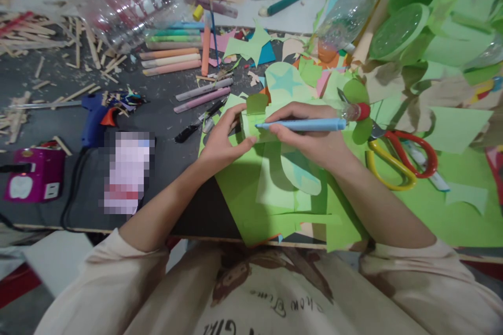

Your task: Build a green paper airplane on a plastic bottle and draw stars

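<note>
My right hand (304, 131) grips a light blue marker (314, 125), its tip against a small piece of pale green paper (250, 126). My left hand (223, 136) holds that piece at its left side, the thumb along the lower edge and the fingers curled round the top. Just above it shows a darker green rounded paper (257, 103). A rounded pale green cutout with a blue star (283, 82) lies beyond my hands. Below my right hand is another pale green cutout with blue marks (302, 174). Green sheets (251, 204) are spread underneath.
Red-and-yellow-handled scissors (393, 162) lie right of my right forearm. To the left are a blue glue gun (93, 115), a purple box (35, 174) and a blurred-out phone (128, 172). Several markers (173, 55), wooden sticks (90, 42) and clear plastic bottles (145, 0) lie farther back.
</note>
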### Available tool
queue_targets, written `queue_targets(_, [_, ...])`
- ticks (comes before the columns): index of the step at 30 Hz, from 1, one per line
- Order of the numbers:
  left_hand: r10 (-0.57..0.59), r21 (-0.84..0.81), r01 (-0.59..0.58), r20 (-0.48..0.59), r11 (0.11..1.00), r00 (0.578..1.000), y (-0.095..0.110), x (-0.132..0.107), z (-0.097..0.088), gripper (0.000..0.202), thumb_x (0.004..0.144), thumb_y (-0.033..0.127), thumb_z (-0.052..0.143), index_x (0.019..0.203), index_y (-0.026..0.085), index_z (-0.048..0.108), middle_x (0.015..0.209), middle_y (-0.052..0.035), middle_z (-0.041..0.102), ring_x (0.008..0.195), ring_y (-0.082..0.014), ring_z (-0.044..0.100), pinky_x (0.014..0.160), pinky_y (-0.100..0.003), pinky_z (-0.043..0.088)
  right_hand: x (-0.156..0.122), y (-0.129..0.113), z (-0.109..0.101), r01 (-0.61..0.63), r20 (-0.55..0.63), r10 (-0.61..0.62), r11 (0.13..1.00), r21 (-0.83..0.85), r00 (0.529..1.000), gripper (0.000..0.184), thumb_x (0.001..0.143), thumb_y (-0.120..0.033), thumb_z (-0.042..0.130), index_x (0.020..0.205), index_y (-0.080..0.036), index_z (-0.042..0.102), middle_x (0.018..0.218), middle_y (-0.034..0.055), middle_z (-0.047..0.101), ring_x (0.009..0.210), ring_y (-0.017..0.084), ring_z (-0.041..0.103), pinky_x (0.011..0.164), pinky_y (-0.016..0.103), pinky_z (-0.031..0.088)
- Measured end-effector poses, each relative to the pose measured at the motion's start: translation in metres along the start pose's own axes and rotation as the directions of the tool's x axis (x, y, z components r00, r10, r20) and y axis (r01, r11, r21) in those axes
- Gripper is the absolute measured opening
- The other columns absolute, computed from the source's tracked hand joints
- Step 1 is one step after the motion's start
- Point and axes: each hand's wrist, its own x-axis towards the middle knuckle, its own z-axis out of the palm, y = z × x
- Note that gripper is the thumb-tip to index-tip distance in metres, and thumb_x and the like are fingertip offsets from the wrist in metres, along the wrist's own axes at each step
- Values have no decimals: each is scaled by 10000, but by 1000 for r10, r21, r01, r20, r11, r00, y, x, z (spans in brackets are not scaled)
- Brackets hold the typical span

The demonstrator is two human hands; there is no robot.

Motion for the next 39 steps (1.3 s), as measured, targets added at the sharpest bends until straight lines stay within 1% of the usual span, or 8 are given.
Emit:
queue_targets(6, [11, 3, -11, 9, 1000, 1000, -2, 0, 0, 604, 833, 467, 626, 1354, 217, 449, 1473, -139, 514, 1382, -315, 514, 1175, -449, 416, 0, -1, -1, -4, 61, 5, 1000, -16, 998, 136, 845, -230, 662, 712, -249, 683, 672, -10, 702, 590, 137, 596, 552, 286, 480])
queue_targets(15, [4, 37, -5, 22, 999, 1000, -4, 0, 0, 676, 849, 597, 604, 1395, 241, 426, 1508, -121, 485, 1402, -310, 487, 1177, -422, 412, 0, -3, -3, 22, 110, -16, 999, -49, 994, 167, 848, -206, 676, 687, -248, 674, 665, -16, 696, 585, 131, 596, 589, 291, 488])
queue_targets(17, [4, 34, -5, 25, 999, 1000, -4, 0, 0, 676, 844, 592, 606, 1389, 234, 428, 1503, -129, 488, 1402, -316, 487, 1178, -431, 410, 0, -3, -2, 14, 88, -12, 1000, -24, 996, 154, 842, -202, 684, 693, -243, 683, 661, -19, 694, 583, 126, 592, 577, 282, 485])
queue_targets(22, [-19, 13, 19, 4, 1000, 1000, -3, -1, 0, 657, 824, 533, 638, 1366, 221, 436, 1477, -145, 505, 1378, -325, 510, 1170, -467, 415, -1, 3, 2, -2, -128, 4, 1000, 15, 992, 60, 864, -248, 690, 814, -228, 716, 765, -10, 715, 632, 120, 602, 582, 269, 487])
queue_targets(26, [-38, 13, 38, 8, 999, 999, -2, -1, -1, 649, 817, 495, 653, 1369, 231, 437, 1493, -129, 496, 1391, -318, 498, 1181, -460, 403, -2, 5, 4, -16, -104, 13, 999, -32, 994, 79, 896, -305, 690, 857, -240, 712, 786, -3, 709, 645, 128, 607, 612, 287, 491])
queue_targets(29, [-43, 10, 43, 12, 999, 999, -2, -1, -1, 649, 819, 490, 648, 1372, 226, 433, 1494, -131, 494, 1391, -318, 496, 1186, -461, 397, -3, 5, 4, -3, -101, -2, 999, -52, 995, 82, 907, -305, 678, 871, -241, 716, 758, -8, 699, 624, 125, 594, 592, 283, 476])
queue_targets(33, [-40, 7, 40, 21, 999, 999, -2, 0, -1, 662, 822, 519, 642, 1378, 229, 429, 1494, -132, 491, 1395, -318, 494, 1182, -453, 401, -2, 4, 3, 11, -98, -18, 998, -67, 995, 97, 902, -310, 673, 855, -241, 723, 698, -13, 687, 590, 127, 574, 556, 281, 452])
queue_targets(39, [-18, 24, 17, 16, 1000, 1000, -2, 0, -1, 685, 825, 588, 636, 1380, 236, 444, 1486, -115, 504, 1388, -303, 503, 1181, -412, 407, -2, 3, 0, -22, -54, 17, 995, -93, 998, 190, 908, -414, 656, 815, -254, 701, 721, 4, 703, 610, 150, 587, 558, 301, 460])
